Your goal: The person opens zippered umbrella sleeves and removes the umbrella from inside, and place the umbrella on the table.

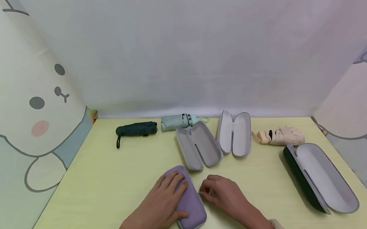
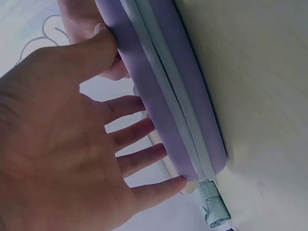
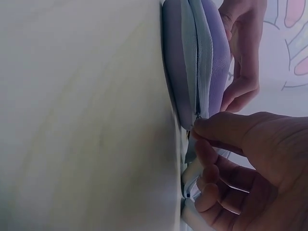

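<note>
A purple zippered case [image 1: 193, 209] lies closed on the near middle of the table, slightly tilted leftward at its far end. My left hand [image 1: 162, 200] rests on its top with fingers extended; the left wrist view shows the thumb and fingertips along the purple upper edge. At the case's right side, my right hand [image 1: 222, 194] pinches the zipper pull [image 3: 191, 150] between thumb and forefinger. In the right wrist view the pale zipper band [image 3: 204, 62] runs along the side, with the slider near the fingertips. Most of the pull is hidden by those fingers.
Beyond the purple case stand two open grey-lined cases [image 1: 207, 144] [image 1: 242, 136]. A larger dark green case [image 1: 303, 184] lies open at right. Folded umbrellas sit at the back: dark green [image 1: 136, 129], light blue [image 1: 174, 122], beige [image 1: 287, 136]. A pale curtain [image 1: 199, 59] hangs behind the table.
</note>
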### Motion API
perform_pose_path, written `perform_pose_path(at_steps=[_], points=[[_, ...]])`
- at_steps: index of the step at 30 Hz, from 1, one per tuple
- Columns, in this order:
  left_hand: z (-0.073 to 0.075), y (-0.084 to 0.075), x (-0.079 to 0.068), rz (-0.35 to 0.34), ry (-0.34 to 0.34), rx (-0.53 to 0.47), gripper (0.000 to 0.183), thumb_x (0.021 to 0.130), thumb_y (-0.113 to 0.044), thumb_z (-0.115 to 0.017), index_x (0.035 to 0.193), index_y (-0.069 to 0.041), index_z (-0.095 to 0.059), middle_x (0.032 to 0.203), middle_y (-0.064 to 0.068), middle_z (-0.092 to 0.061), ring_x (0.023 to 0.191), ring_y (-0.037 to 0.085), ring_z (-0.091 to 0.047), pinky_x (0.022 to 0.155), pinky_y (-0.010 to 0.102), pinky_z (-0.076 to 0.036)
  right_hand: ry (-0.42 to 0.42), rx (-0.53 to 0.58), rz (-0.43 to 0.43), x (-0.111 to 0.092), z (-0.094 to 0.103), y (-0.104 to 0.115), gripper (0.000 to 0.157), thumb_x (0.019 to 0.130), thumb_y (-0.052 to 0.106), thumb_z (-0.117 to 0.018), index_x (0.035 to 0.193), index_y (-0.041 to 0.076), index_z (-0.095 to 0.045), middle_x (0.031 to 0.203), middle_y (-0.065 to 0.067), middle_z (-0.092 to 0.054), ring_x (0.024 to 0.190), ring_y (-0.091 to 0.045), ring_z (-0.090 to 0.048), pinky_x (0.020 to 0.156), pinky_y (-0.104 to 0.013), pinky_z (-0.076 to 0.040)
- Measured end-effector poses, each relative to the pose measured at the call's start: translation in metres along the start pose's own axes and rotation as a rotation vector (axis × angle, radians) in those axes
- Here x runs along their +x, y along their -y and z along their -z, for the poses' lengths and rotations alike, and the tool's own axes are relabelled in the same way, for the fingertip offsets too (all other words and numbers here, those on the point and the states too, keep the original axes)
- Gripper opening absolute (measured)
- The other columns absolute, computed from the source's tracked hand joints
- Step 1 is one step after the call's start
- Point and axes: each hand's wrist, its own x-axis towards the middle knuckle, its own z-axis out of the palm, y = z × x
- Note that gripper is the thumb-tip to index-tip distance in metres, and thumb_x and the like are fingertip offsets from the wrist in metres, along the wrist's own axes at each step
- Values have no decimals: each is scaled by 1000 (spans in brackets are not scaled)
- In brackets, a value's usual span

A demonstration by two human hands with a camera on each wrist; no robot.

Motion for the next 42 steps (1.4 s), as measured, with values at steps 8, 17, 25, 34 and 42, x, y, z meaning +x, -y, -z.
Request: perform_pose_path(at_steps=[8,17,25,34,42], points=[[0,-1,1,-1,9,3,78,91,-71,-42,147,-18,-44,155,6,-37,147,25,-31,110,55,-37,13,-25,-27,7,2,0,13,80,23,-80,81,31,-70,74,23,-56,65,4,-52,57,-16,-40],[-1,-1,2,-10,-9,4,77,91,-71,-43,147,-18,-45,155,6,-39,147,26,-31,110,55,-38,23,-22,-89,13,2,1,13,81,24,-79,80,32,-70,70,23,-55,62,5,-48,54,-17,-37],[0,-1,1,-9,-7,-2,77,91,-71,-41,146,-18,-45,155,6,-39,147,26,-32,109,55,-38,0,-32,-112,21,-3,2,11,80,24,-80,79,30,-70,70,22,-56,61,5,-49,55,-17,-38],[1,-1,1,0,13,-1,78,91,-72,-38,148,-19,-44,156,6,-37,148,25,-31,111,55,-36,-20,-52,-136,29,-4,3,8,81,27,-79,80,31,-72,70,22,-57,60,6,-48,53,-17,-37],[1,0,-1,5,18,-6,77,92,-71,-39,148,-18,-44,157,6,-37,148,26,-30,112,55,-35,-45,-34,-146,33,-8,4,8,82,28,-78,80,31,-71,67,22,-57,57,6,-46,52,-16,-36]])
